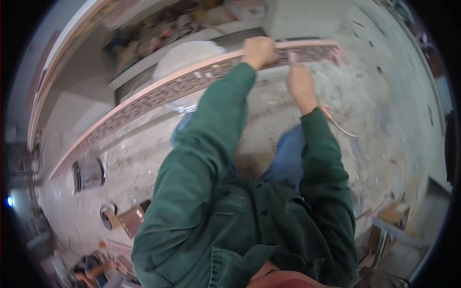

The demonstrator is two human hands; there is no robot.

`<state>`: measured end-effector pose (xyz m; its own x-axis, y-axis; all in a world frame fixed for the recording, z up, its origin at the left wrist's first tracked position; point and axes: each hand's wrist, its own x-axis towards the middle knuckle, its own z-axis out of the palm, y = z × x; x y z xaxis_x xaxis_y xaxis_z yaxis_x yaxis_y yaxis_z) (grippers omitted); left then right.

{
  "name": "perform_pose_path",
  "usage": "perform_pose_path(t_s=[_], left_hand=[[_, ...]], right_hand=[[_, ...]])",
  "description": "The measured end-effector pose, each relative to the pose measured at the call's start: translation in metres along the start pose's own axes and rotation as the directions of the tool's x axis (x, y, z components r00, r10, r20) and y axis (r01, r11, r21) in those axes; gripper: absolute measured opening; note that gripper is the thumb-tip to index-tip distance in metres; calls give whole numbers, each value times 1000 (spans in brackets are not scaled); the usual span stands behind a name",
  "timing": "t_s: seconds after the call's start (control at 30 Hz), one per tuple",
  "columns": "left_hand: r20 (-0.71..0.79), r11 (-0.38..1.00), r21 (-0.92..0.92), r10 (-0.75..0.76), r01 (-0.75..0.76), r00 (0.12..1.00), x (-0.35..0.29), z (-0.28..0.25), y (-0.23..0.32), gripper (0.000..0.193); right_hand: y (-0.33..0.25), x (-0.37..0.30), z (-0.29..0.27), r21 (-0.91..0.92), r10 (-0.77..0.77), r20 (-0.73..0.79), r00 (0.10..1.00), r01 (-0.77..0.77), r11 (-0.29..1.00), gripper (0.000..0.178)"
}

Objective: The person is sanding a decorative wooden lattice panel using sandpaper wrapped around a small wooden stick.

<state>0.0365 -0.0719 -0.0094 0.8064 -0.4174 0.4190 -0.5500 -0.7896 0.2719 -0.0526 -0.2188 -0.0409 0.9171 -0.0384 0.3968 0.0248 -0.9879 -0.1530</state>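
Here the left hand [258,50] grips a long fretwork board [158,93].

Both hands up on a long carved wooden strip

My left hand [259,50] grips the top edge of the long pinkish fretwork strip [168,89], which runs from far left across to the right over a dusty concrete floor [384,96]. My right hand [300,84] is just beside it, holding a thin tool [292,57] against the strip. A white bucket [185,57] sits behind it, cluttered shelves [158,38] beyond.
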Motion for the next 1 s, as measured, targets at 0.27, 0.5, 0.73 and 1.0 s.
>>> perform_pose_path(t_s=[0.27, 0.5, 0.73, 1.0], left_hand=[[1, 995, 46, -91, 90, 996, 2, 61, -3, 19], [-42, 999, 50, -6, 8, 999, 21, 52, 39, 21], [149, 975, 157, -179, 155, 972, 6, 36, 13, 29], [-487, 989, -71, -145, 126, 861, 22, 98, 25, 12]], right_hand=[[35, -15, 5, 259, -250, 14, 968, 238, 936, 50], [40, -41, -41, 176, -297, -40, 954, 299, 938, 63], [53, 8, 30, -213, -374, -8, 927, 364, 907, 49], [49, -14, 0, 115, -113, 229, 967, 88, 989, 53]])
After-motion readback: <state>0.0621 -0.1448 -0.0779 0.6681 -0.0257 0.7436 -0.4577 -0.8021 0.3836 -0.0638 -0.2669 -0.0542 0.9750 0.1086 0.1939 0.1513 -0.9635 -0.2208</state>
